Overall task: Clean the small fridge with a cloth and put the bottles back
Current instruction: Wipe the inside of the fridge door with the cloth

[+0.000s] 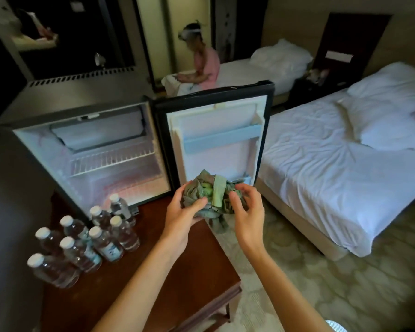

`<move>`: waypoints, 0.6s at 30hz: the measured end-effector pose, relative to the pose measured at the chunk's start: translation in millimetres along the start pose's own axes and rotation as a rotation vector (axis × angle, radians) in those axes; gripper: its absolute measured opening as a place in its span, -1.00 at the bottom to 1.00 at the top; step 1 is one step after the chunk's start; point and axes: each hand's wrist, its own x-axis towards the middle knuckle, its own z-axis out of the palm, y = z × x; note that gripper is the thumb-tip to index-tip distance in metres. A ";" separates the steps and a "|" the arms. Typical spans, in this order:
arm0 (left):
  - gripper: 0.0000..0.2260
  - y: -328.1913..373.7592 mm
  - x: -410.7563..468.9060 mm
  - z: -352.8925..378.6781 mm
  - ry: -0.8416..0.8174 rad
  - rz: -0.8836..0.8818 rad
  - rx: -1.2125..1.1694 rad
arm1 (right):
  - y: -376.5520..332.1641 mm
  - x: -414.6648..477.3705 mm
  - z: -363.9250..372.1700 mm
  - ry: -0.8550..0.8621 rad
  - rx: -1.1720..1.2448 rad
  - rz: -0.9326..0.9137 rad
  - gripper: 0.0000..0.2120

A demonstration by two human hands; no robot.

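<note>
The small fridge (101,154) stands on a dark wooden table (120,283), its door (216,130) swung wide to the right and its inside lit, with a wire shelf and no bottles. A crumpled grey-green cloth (209,197) is bunched in front of the door's lower part. My left hand (185,212) holds it from below and the left, thumb over the top. My right hand (247,209) grips its right side with curled fingers. Several clear water bottles (86,238) with white caps stand in a cluster on the table, left of my arms.
A bed (345,168) with white sheets and pillows lies to the right, over patterned carpet (321,283). A second bed (249,70) stands farther back, with a person in pink (204,65) sitting on it. A dark cabinet (58,39) rises behind the fridge.
</note>
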 end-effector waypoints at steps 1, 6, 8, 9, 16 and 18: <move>-0.53 3.6 3.3 11.1 -0.013 0.015 0.008 | -3.7 6.0 -6.6 -0.025 -0.006 -0.020 -0.85; -0.52 16.1 23.2 52.3 -0.022 0.072 0.108 | -9.1 32.3 -28.8 -0.207 -0.050 -0.028 -0.53; -0.43 19.6 26.7 61.5 -0.114 0.081 0.205 | -8.5 41.3 -33.5 -0.235 -0.024 0.012 -0.42; -0.40 20.8 27.7 64.8 -0.174 0.084 0.261 | -7.3 45.6 -35.6 -0.238 -0.005 0.019 -0.41; -0.37 31.8 38.8 77.9 -0.322 0.139 0.526 | 0.3 71.8 -37.7 -0.229 0.093 0.066 -0.43; -0.41 37.2 48.7 78.2 -0.383 0.189 0.648 | -1.7 79.4 -31.2 -0.250 0.173 0.057 -0.48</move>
